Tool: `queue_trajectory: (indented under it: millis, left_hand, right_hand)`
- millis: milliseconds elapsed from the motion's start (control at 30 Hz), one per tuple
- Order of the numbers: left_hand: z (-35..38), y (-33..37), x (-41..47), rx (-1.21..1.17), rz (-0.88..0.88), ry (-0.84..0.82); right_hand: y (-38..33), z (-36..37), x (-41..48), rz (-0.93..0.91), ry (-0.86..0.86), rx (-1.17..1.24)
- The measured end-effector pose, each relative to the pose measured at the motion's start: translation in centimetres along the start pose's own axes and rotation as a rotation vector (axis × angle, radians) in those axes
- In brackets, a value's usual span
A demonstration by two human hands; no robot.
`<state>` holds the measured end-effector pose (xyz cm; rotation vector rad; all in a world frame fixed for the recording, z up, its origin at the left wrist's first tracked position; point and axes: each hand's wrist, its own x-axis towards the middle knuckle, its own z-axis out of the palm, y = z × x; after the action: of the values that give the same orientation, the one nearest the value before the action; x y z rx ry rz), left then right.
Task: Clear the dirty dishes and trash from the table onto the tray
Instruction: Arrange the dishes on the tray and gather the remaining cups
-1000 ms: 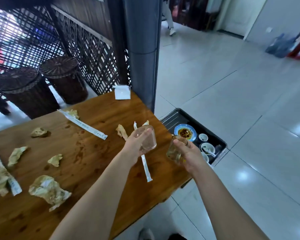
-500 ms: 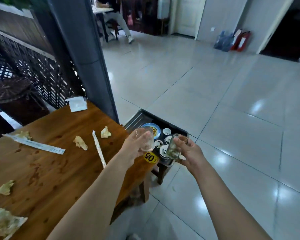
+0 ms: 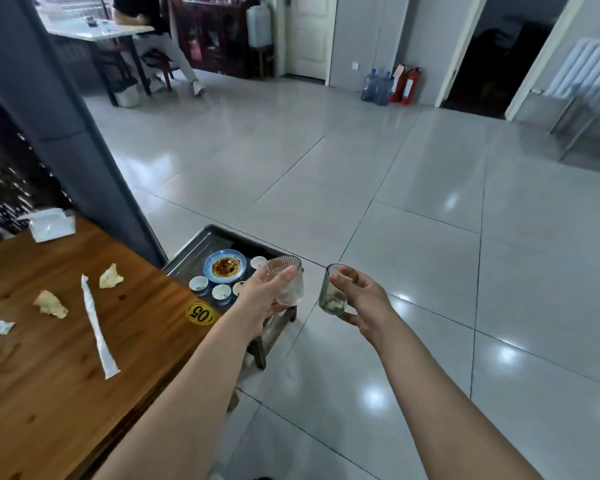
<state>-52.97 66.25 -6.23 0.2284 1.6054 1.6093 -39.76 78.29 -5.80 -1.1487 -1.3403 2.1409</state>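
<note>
My left hand grips a clear ribbed glass above the near right corner of the dark tray. My right hand holds a greenish glass with residue at its bottom, over the floor just right of the tray. The tray sits on a low wooden stool beside the wooden table and holds a blue plate with sauce and several small white cups. On the table lie crumpled napkins and a long white paper wrapper.
A grey pillar rises behind the table's far corner, with a white tissue box next to it. A person sits at a table far back left. Water bottles and fire extinguishers stand by the far wall. Tiled floor spreads to the right.
The view has swung right, away from the table. Both hands have carried their glasses off the tabletop to the tray's right end.
</note>
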Motion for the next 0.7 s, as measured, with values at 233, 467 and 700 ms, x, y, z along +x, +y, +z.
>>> queue_trajectory:
  millis: [233,467,700]
  left_hand:
    - [4.5,-0.7,1.0,0.063,0.036,-0.059]
    - [5.3,-0.7,4.4,0.064,-0.017,-0.063]
    - [3.5,0.4,11.1,0.011,-0.064,-0.047]
  right_hand:
    - [-0.8,-4.8,0.2,-0.009,0.077,0.04]
    - [-1.4,-6.0,2.5,0.009,0.116,0.063]
    - [-3.1,-4.7,8.4,0.021,0.174,0.023]
